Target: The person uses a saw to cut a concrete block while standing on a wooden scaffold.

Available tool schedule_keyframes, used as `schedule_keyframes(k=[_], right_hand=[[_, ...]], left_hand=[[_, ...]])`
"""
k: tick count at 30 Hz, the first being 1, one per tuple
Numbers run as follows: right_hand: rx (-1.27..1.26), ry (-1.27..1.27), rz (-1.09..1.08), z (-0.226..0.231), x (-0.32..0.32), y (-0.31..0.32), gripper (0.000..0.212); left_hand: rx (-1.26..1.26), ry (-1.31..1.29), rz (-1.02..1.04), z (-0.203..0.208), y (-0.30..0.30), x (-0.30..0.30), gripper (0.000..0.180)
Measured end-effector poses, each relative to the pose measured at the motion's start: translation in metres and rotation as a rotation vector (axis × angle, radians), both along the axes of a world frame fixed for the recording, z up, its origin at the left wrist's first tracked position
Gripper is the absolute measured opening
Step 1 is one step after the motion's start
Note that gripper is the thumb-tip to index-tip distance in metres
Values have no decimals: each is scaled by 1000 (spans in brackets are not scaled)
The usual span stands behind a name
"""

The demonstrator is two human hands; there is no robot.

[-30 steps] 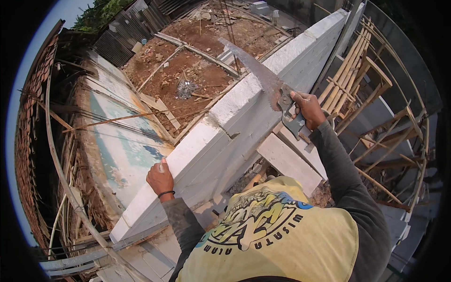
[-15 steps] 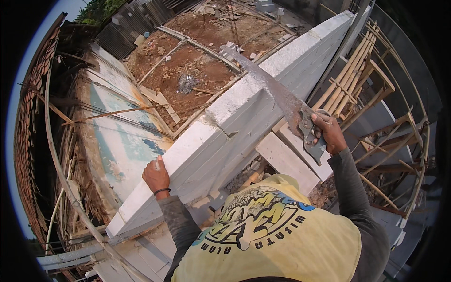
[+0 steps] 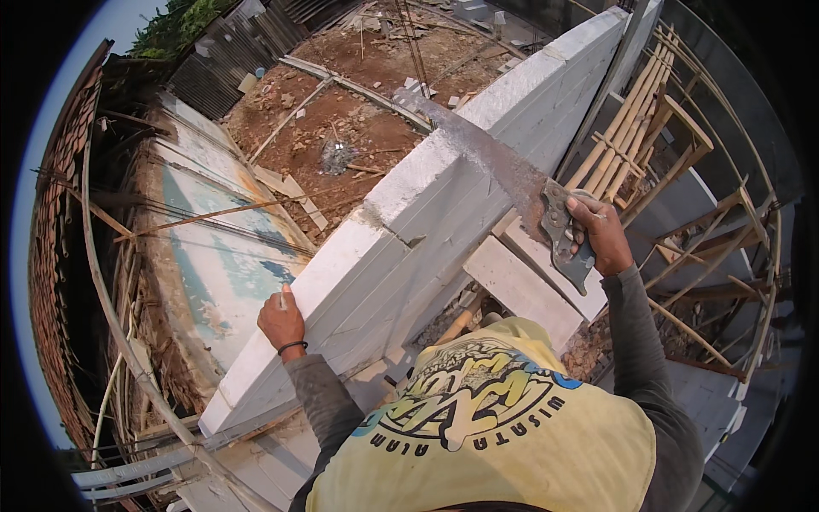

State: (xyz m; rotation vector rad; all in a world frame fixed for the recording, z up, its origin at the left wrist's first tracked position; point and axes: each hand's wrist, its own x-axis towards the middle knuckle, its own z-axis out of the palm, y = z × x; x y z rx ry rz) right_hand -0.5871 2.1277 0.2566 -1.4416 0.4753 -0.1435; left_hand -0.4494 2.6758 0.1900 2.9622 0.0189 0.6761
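In my right hand (image 3: pixel 604 237) is a handsaw (image 3: pixel 503 166), its fingers wrapped around the worn grey handle. The rusty blade slants up and to the left across a white block wall (image 3: pixel 341 264), its tip beyond the wall's far edge. Whether the teeth touch the block cannot be made out. My left hand (image 3: pixel 281 320) grips the wall's top nearer the lower left end, with the thumb up and the fingers curled over the far edge, partly hidden. A step and a chipped joint show in the wall between my hands.
Bamboo poles (image 3: pixel 627 128) and a bamboo frame stand at the right. Pale slabs (image 3: pixel 520 286) lie below the wall on my side. Beyond it are reddish soil with rubble (image 3: pixel 358 128) and a peeling painted wall (image 3: pixel 213 247). A tiled roof edge (image 3: pixel 64 256) rises at the left.
The view has shifted slightly. The saw lies at a somewhat flatter angle, with my right hand a little higher in the picture. My left hand keeps its place on the wall.
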Motion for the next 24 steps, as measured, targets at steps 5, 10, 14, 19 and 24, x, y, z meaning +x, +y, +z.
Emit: schedule_keyframes(k=[5,10,14,19,24], right_hand=[[116,-46,-62,-36,104,-3,44],[2,53,122,-24,21,45,43],[1,-144,-55,-16,65,39,44],[-33,-68,-35,-21,120,17,45],[-90,38,121,-11,20,54,46]], left_hand=[[-22,18,-38,2,-10,11,40],[-3,13,2,-3,4,5,41],[17,18,-14,0,2,2,41],[27,58,-6,-1,-5,11,43],[29,116,76,6,-2,0,44]])
